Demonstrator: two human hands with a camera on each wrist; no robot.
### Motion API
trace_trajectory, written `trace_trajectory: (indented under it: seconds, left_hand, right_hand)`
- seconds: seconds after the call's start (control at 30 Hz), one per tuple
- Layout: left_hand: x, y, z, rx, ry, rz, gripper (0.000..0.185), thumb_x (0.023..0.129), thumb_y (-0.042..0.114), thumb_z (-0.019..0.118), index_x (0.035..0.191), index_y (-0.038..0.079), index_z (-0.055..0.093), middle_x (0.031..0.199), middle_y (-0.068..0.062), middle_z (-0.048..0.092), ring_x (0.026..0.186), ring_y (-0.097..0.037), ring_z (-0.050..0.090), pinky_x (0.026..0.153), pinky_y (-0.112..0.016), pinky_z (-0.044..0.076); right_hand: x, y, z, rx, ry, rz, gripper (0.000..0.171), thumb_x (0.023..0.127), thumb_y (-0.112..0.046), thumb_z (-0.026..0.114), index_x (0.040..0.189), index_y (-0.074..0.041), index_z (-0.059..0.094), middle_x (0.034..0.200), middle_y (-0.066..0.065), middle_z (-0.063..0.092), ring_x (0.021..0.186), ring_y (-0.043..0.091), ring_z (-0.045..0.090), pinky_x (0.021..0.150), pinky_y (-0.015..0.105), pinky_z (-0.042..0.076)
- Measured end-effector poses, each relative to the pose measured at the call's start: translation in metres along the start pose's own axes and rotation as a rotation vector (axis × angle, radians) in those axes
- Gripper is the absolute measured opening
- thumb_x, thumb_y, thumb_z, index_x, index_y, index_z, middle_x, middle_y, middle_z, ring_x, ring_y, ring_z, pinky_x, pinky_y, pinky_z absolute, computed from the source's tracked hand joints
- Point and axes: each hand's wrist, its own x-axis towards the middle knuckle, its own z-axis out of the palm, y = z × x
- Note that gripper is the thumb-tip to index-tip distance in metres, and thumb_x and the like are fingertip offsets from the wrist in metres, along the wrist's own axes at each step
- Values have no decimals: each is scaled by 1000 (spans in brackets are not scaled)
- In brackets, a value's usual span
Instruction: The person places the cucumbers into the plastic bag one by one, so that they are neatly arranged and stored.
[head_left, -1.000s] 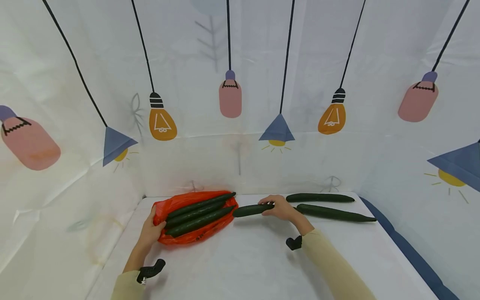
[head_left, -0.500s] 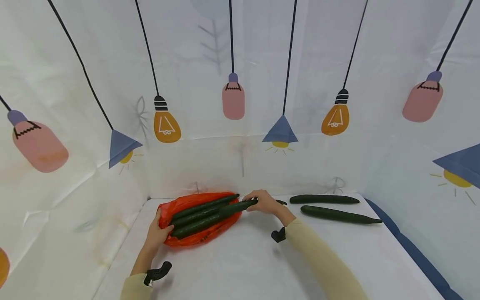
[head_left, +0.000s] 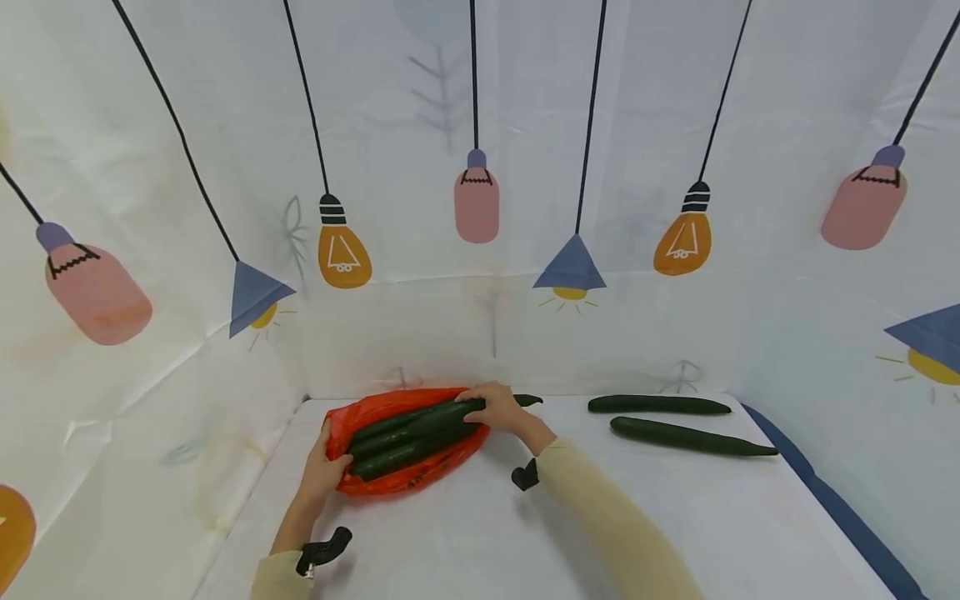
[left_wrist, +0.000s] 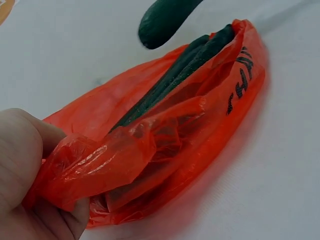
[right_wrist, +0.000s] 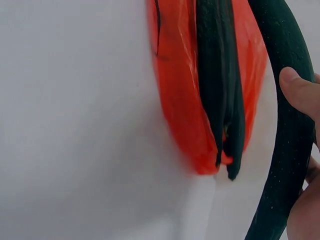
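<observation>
An orange-red plastic bag [head_left: 408,475] lies on the white table with several dark green cucumbers [head_left: 390,454] in it. My left hand [head_left: 324,473] grips the bag's bunched left end [left_wrist: 85,170]. My right hand [head_left: 497,408] holds another cucumber [head_left: 442,411] at its middle, lying over the bag's open mouth, its far tip [head_left: 529,400] sticking out to the right. In the right wrist view that cucumber [right_wrist: 287,120] runs beside the bag [right_wrist: 180,100]. In the left wrist view its tip [left_wrist: 162,20] hangs above the bag's mouth.
Two more long cucumbers [head_left: 658,406] [head_left: 690,437] lie side by side at the right rear of the table [head_left: 487,542]. White cloth walls printed with lamps close in the back and both sides. A dark blue strip [head_left: 825,500] runs along the table's right edge.
My right hand has carried its cucumber leftward from the table's middle to over the bag's mouth. My left hand has kept its hold on the bag's end.
</observation>
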Motion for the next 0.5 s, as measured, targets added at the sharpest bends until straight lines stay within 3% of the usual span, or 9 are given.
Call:
trace_trajectory:
  seconds: [0.07,0.2,0.3,0.37,0.47,0.5]
  left_hand:
    - [-2,-1,1,-27,11,-4,80,84,0,49,142,23,-2,141,-20,14,92,-38,45,58,-31,50]
    - [-4,-1,2,-41,36,9,81,83,-3,48,142,22,-2,140,-19,16,89,-36,46,57,-32,50]
    - [-6,-1,3,-30,42,20,82,82,-4,47,142,21,-4,142,-18,15,105,-35,39,78,-41,46]
    - [-6,0,3,-28,33,15,83,81,-3,46,141,21,-6,143,-16,11,115,-33,28,92,-47,35]
    - [-5,2,3,-31,28,6,84,80,-3,47,141,20,-7,145,-15,7,124,-32,17,100,-51,18]
    - [-5,3,4,-39,26,0,85,80,-2,47,141,21,-7,145,-15,7,122,-33,18,98,-51,23]
  right_hand:
    - [5,-3,8,-13,2,1,32,74,-24,70,106,-25,64,108,-12,59,100,11,50,88,39,38]
    - [16,-11,23,-45,-4,20,32,76,-29,68,107,-31,63,108,-16,56,102,11,47,90,47,31]
    - [22,-21,34,-67,-26,9,32,77,-31,66,108,-32,62,107,-16,56,102,10,46,90,45,31]
    - [26,-27,40,-79,-38,3,32,77,-31,66,109,-32,62,106,-16,56,102,9,47,91,43,30]
    - [33,-35,45,-88,-42,-8,33,77,-30,67,109,-31,61,104,-16,56,100,7,48,91,43,28]
    - [35,-37,47,-90,-46,-2,33,77,-30,66,109,-32,61,104,-17,56,100,6,48,91,43,28]
